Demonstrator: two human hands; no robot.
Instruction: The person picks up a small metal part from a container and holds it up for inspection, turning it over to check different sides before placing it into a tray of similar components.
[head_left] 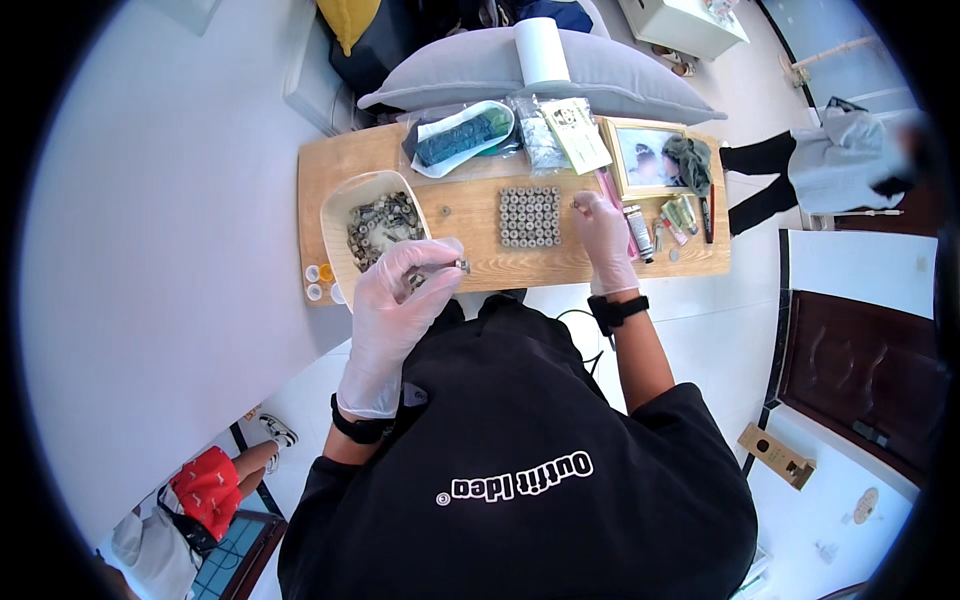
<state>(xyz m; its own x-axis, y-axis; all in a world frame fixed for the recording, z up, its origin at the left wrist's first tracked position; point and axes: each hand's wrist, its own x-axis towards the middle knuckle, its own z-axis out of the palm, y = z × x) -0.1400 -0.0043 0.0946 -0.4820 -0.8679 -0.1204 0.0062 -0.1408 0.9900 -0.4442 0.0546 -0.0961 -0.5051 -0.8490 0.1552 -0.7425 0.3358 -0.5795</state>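
Both my hands wear thin clear gloves. Between the thumb and fingertips of my left hand (395,300) is a small metal part (464,266), held over the table's near edge. That hand covers one corner of a cream plastic basket (333,212) filled with loose metal parts (385,222). My right hand (606,240) is closed, its fingertips pinched on something too small to make out. Left of it, a block of small round grey metal pieces (530,217) stands in tight rows. One single round piece (446,211) lies apart, between the basket and the block.
On the wooden table (470,190) are a bagged green item (463,138), a framed picture (645,165) with a dark cloth (690,160), and several tubes (638,232). Small cups (314,291) sit left. Behind are a grey cushion (640,80) and paper roll (541,52). Two other people are nearby.
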